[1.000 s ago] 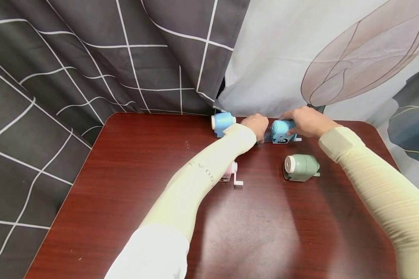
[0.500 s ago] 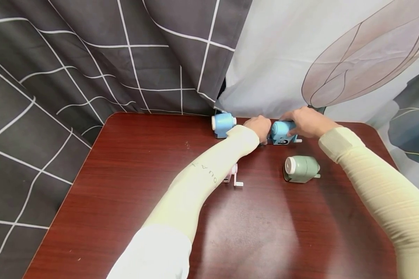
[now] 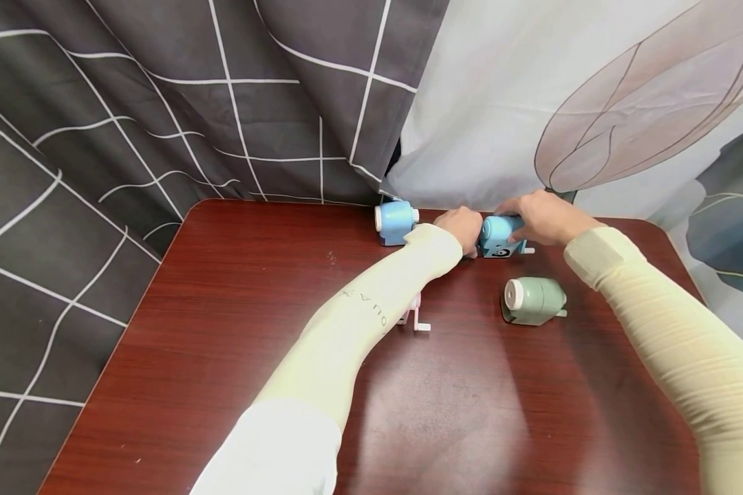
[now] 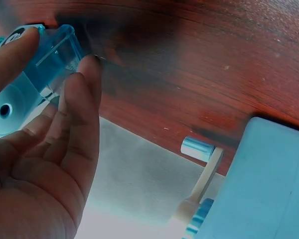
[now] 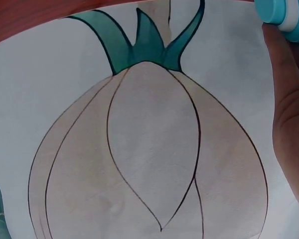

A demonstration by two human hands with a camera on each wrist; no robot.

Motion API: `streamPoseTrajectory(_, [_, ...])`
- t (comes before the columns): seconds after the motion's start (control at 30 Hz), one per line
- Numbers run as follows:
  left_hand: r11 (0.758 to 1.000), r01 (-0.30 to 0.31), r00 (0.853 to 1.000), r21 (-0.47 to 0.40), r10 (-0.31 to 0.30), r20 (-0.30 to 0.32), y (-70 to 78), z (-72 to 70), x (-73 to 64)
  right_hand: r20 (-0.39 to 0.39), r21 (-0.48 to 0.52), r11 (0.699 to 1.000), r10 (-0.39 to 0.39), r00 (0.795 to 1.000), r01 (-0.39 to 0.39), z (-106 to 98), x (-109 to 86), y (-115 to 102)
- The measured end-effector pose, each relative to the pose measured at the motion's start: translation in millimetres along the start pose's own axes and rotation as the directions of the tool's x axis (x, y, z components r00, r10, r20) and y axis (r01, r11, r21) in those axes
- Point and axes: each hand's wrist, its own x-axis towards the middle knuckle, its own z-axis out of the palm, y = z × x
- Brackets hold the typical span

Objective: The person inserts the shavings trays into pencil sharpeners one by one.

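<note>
A light-blue crank pencil sharpener point(image 3: 498, 232) with a panda face stands near the table's back edge. From its right side and top, my right hand point(image 3: 547, 216) grips it; in the right wrist view only part of its rounded end point(image 5: 271, 11) shows beside that hand. At the sharpener's left end is my left hand point(image 3: 462, 227). The left wrist view has a clear blue shavings drawer point(image 4: 57, 59) jutting from the body, between the thumb and fingers of my left hand point(image 4: 50, 164). Its fingertips are right at the drawer's outer end.
Left of my left hand stands another blue sharpener point(image 3: 396, 221), its crank point(image 4: 207, 174) showing in the left wrist view. A green sharpener point(image 3: 535, 300) sits in front of my right hand. My left sleeve partly hides a pink one point(image 3: 416, 316). Curtains point(image 3: 285, 103) hang behind the table.
My left hand has moved slightly right, up against the blue sharpener; the drawer that showed between them is now covered in the head view. My right hand has stayed in place.
</note>
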Motion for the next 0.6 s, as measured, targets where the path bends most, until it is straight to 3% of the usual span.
streamPoseTrajectory(0.27, [1.000,-0.025,1.000,-0.016,0.025,-0.006,0.7,0.2,-3.3,-0.002,-0.001,1.000,0.001,1.000,-0.001,-0.3,0.2,-1.4])
streamPoseTrajectory(0.6, [0.999,-0.029,0.999,-0.030,0.029,0.017,0.7,1.4,1.9,0.000,-0.009,1.000,0.009,1.000,-0.009,0.7,0.6,-1.8])
